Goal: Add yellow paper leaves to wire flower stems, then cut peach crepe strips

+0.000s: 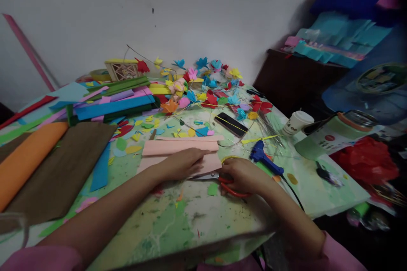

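— While the person's left hand (182,163) lies flat on the folded sheet of pale pink paper (181,148), what are its fingers doing?

— They are spread loosely and pressed on the sheet's near edge, closed round nothing. The sheet itself lies near the middle of the green, paint-marked table (178,220), just in front of the person.

— And the right hand (243,175)?

— Its fingers are curled through the red loop handles of a pair of steel-bladed scissors (219,180), gripping them. The blades point left, toward the left hand, and their tips reach the lower edge of the pink sheet, just beside the left fingers. Whether the blades are parted cannot be told.

— What lies close to that hand?

— A blue plastic glue gun (265,159) sits just beyond it, its black cord trailing off toward the table's near right edge. Farther back lies a black smartphone (231,125), flat on the table among thin wire stems.

— And the far side of the table?

— A heap of small paper flowers (210,87) in red, blue, pink and yellow runs along by the wall. To their left is a stack of long coloured paper strips (117,99), green, purple, pink and blue. Nearer the left edge lie a broad brown sheet (63,169) and an orange sheet (25,161) side by side, touching. Small paper offcuts are scattered between these and the pink sheet.

— Anything off to the right?

— A white paper cup (297,122) stands near the table's right edge, well apart from both hands.
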Motion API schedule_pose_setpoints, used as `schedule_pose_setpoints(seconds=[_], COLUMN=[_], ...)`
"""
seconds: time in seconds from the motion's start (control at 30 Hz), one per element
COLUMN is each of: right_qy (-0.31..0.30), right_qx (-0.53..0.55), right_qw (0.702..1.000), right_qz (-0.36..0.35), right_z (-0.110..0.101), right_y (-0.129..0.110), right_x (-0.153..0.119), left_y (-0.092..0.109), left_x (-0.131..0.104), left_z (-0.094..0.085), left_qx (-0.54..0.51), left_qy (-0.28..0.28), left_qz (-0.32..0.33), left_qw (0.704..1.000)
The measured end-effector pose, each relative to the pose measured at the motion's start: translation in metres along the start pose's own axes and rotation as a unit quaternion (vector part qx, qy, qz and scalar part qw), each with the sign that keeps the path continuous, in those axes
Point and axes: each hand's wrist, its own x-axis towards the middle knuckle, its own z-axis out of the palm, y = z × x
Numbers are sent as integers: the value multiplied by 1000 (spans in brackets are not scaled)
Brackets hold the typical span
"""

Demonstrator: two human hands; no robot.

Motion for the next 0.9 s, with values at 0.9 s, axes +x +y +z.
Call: schedule_pose_setpoints(seconds=[0.9], right_qy=[-24], right_qx=[28], right_qw=[999], right_qz=[4], right_z=[-4], right_y=[-4], right_x=[8], left_y=[-39], left_x=[-20], left_z=[9], left_qx=[264], left_qy=[66], left_qz=[9], left_qw=[962])
